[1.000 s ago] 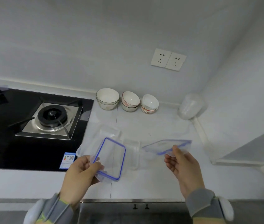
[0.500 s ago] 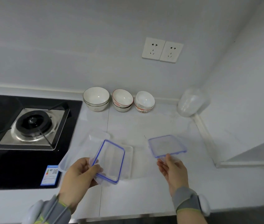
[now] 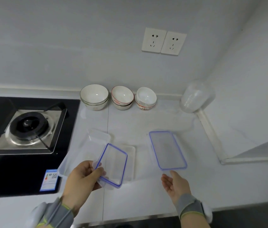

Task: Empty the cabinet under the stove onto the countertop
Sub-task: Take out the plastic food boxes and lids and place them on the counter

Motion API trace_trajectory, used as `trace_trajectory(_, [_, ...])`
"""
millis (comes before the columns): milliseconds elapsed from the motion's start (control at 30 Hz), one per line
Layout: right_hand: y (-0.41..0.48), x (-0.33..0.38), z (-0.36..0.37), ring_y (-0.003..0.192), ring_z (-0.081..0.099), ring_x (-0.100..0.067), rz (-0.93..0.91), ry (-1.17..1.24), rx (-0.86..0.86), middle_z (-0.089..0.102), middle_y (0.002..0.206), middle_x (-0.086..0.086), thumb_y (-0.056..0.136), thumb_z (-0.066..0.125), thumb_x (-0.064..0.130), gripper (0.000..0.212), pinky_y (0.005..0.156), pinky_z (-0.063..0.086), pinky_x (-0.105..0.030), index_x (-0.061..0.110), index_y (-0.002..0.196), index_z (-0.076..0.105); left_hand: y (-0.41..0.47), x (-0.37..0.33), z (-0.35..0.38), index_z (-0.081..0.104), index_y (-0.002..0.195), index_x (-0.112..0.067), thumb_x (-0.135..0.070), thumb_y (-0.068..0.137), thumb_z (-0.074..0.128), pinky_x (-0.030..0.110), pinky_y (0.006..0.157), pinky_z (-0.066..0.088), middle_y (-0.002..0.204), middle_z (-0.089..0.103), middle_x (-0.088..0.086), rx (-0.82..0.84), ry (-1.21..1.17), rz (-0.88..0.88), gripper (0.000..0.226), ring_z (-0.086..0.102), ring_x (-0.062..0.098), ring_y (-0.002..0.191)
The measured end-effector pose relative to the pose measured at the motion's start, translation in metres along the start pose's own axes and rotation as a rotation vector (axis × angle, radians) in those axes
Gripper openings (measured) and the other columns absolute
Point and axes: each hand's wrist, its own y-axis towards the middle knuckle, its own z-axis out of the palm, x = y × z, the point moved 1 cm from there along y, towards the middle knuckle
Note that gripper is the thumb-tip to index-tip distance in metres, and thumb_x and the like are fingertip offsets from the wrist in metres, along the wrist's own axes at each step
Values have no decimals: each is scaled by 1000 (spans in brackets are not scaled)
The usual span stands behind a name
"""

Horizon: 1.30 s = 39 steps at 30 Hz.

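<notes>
White kitchen corner, pale desk (image 3: pixel 146 199) meeting grey walls.

Near left: gripping the left lid (image 3: pixel 112 165), blue-rimmed, by its near corner with the left hand (image 3: pixel 80 180), fingers curled round the edge, and tilting it above a clear tub (image 3: pixel 79 155) already standing on the desk.

Near right: hovering with the right hand (image 3: pixel 175 183) palm up, fingers relaxed and holding nothing, just short of the right lid (image 3: pixel 167 150).

Change: right lid now lying flat on the desk, no longer being pinched and carried in mid-air as half a second ago. Counting, therefore, as one more item delivered. Still waiting to be set down: the left lid only.

Farther back: standing in a row against the wall, three bowl stacks (image 3: pixel 94 97) (image 3: pixel 122 97) (image 3: pixel 146 98); leaning in the corner, a clear cup stack (image 3: pixel 195 96); sitting at far left, the stove (image 3: pixel 29 127).

Not showing in this view: the cabinet, so judging its remaining contents is impossible. Probably calling next for lowering the left lid.
</notes>
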Motion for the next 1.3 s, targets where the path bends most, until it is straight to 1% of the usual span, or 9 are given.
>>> trace_trajectory(167, [9, -12, 7, 59, 52, -21, -139, -187, -129, 57, 78, -13, 89, 51, 8, 37, 53, 47, -28, -2, 125, 45, 1, 4, 1, 63, 90, -3, -3, 86, 60, 42, 72, 58, 81, 72, 17, -6, 19, -21, 5, 68, 30, 76])
trace_trajectory(233, [-1, -11, 19, 64, 54, -23, -346, -349, -90, 60, 84, -13, 85, 54, 3, 38, 68, 48, -34, 2, 123, 51, 0, 3, 3, 63, 90, -1, -5, 87, 60, 42, 72, 58, 81, 71, 19, -8, -1, -22, 6, 68, 30, 74])
trace_trajectory(333, [-31, -8, 39, 81, 60, -17, -662, -591, 222, 64, 89, -2, 80, 60, -3, 33, 70, 48, -13, 19, 105, 60, -1, -3, 4, 63, 92, -3, -8, 87, 61, 39, 70, 59, 77, 72, 19, -2, -32, -17, 7, 68, 28, 68])
trace_trajectory(433, [-49, -8, 50, 104, 55, 0, -841, -818, 483, 57, 111, 16, 80, 66, 2, 48, 76, 46, -9, 34, 113, 55, -3, -11, 1, 61, 101, -8, -7, 87, 61, 36, 66, 60, 78, 72, 20, 18, -86, -12, 14, 68, 27, 66])
trace_trajectory(567, [-54, -10, 53, 115, 49, 4, -1014, -938, 578, 47, 126, 24, 79, 71, 17, 51, 87, 43, -8, 36, 123, 54, -7, -19, -2, 58, 111, -14, -7, 85, 64, 34, 66, 61, 78, 72, 19, 88, -127, -5, 28, 65, 24, 62])
trace_trajectory(700, [-55, -8, 56, 112, 53, 2, -1156, -885, 583, 57, 117, 18, 75, 68, 22, 29, 90, 45, -14, 39, 98, 66, -13, -27, -3, 61, 109, -11, -10, 87, 60, 29, 59, 59, 75, 70, 18, 190, -188, -3, 22, 64, 23, 57])
trace_trajectory(867, [-64, -6, 61, 96, 62, -2, -1081, -767, 608, 66, 100, 18, 78, 65, 24, 23, 84, 47, -13, 47, 85, 63, -11, -26, -5, 64, 104, -5, -21, 87, 56, 31, 66, 60, 74, 68, 11, 133, -280, 44, 25, 66, 25, 68])
trace_trajectory(1067, [-68, -10, 63, 79, 65, -11, -818, -725, 684, 70, 76, 6, 86, 66, 17, 9, 74, 50, -18, 24, 80, 63, -2, -19, -9, 67, 107, -17, -23, 90, 56, 38, 91, 51, 108, 67, 1, 63, -115, 153, 22, 63, 19, 104])
trace_trajectory(1300, [-67, -16, 65, 72, 68, -11, -483, -623, 685, 71, 71, -1, 92, 57, 18, 15, 71, 56, -26, 7, 83, 62, 36, 6, 7, 66, 96, -10, -20, 79, 72, 47, 87, 55, 69, 59, 7, 53, -5, 70, 20, 58, 23, 71])
